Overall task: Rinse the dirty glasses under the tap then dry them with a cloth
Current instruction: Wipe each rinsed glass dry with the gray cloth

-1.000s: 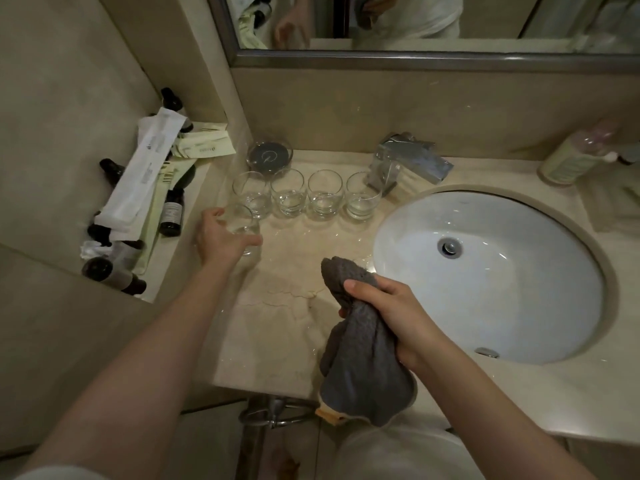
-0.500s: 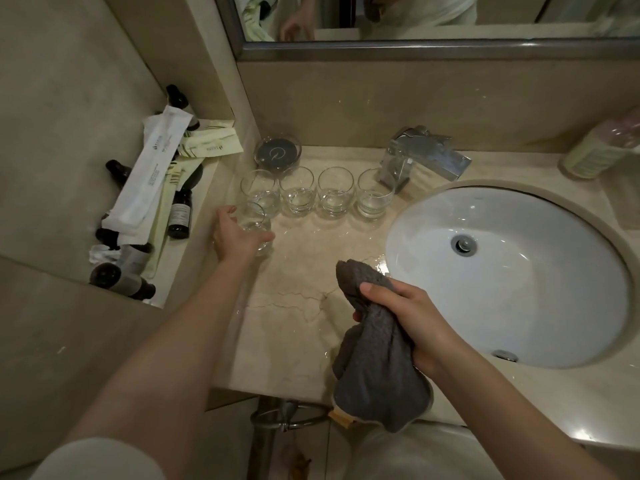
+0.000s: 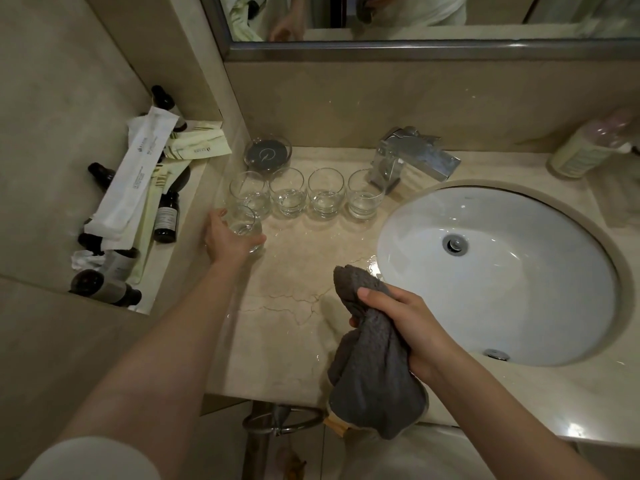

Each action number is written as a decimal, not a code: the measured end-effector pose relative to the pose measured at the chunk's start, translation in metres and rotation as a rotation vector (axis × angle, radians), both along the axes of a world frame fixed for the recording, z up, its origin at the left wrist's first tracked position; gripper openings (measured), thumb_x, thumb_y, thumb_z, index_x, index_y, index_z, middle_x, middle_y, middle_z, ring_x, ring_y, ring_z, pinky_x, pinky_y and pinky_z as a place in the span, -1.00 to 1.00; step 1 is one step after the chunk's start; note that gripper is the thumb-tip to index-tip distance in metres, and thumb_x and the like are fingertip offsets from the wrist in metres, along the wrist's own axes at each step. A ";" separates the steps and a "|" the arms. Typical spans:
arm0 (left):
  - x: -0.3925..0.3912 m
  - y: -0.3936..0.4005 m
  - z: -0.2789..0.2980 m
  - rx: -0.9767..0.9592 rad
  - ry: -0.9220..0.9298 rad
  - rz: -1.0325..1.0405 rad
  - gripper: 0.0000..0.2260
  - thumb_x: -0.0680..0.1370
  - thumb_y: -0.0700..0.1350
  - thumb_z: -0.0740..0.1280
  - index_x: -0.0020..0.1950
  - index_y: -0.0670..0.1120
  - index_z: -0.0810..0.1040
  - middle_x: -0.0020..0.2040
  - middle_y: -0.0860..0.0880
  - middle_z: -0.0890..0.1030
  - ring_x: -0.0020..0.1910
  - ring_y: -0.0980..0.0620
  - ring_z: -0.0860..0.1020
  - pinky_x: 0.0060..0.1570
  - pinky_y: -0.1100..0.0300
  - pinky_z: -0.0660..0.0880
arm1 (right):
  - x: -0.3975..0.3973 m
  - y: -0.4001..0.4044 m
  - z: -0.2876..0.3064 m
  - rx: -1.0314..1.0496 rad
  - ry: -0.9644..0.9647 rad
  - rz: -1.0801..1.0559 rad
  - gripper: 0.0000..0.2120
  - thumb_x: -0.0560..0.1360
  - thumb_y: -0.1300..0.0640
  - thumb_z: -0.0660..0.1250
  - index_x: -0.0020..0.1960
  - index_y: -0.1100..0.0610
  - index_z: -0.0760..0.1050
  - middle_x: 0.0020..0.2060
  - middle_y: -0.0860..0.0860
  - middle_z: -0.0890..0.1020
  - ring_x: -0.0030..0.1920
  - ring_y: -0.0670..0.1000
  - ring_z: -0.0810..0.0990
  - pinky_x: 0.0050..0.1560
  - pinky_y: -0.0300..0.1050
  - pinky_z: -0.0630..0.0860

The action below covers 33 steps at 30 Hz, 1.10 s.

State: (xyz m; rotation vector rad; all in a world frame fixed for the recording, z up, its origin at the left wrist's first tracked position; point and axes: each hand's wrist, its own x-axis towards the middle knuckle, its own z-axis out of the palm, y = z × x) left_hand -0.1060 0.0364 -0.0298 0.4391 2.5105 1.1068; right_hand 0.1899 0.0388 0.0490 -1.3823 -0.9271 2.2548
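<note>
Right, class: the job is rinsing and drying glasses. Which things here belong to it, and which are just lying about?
Belong: glass held in the left hand; row of four glasses; grey cloth gripped in the right hand; tap; sink.

Lying about: small dark bottles; white packets; candle; lotion bottle.

My left hand (image 3: 230, 239) grips a clear glass (image 3: 244, 227) upright by four more (image 3: 306, 192) in a row. My right hand (image 3: 403, 322) holds the bunched grey cloth (image 3: 372, 372).

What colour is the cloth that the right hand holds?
Dark grey, plain; the cloth shows best in the head view, gripped by the right hand.
</note>
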 end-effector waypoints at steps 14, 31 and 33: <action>-0.002 0.007 0.000 -0.050 0.029 0.001 -0.18 0.26 -0.19 0.64 0.42 -0.16 0.31 0.34 -0.20 0.47 0.30 -0.15 0.46 0.24 0.09 0.39 | 0.005 0.005 -0.004 -0.034 0.008 -0.032 -0.77 0.43 0.20 0.44 0.04 0.29 0.62 -0.18 0.23 0.62 -0.20 0.15 0.60 -0.20 -0.05 0.59; 0.032 -0.012 0.033 -0.001 0.289 -0.226 -0.51 0.43 -0.07 0.52 0.31 -0.14 0.52 0.28 -0.19 0.49 0.27 -0.15 0.45 0.21 0.07 0.36 | 0.030 0.014 0.001 -0.043 0.037 -0.067 -0.81 0.41 0.17 0.45 -0.04 0.27 0.63 -0.20 0.22 0.63 -0.22 0.15 0.61 -0.19 -0.03 0.60; 0.052 -0.014 0.038 0.030 0.273 -0.333 -0.57 0.45 -0.06 0.51 0.27 -0.13 0.55 0.24 -0.14 0.54 0.23 -0.10 0.49 0.18 0.08 0.39 | 0.042 0.019 0.005 -0.048 0.043 -0.100 -0.79 0.40 0.16 0.44 -0.02 0.26 0.63 -0.20 0.22 0.64 -0.21 0.16 0.63 -0.18 -0.03 0.61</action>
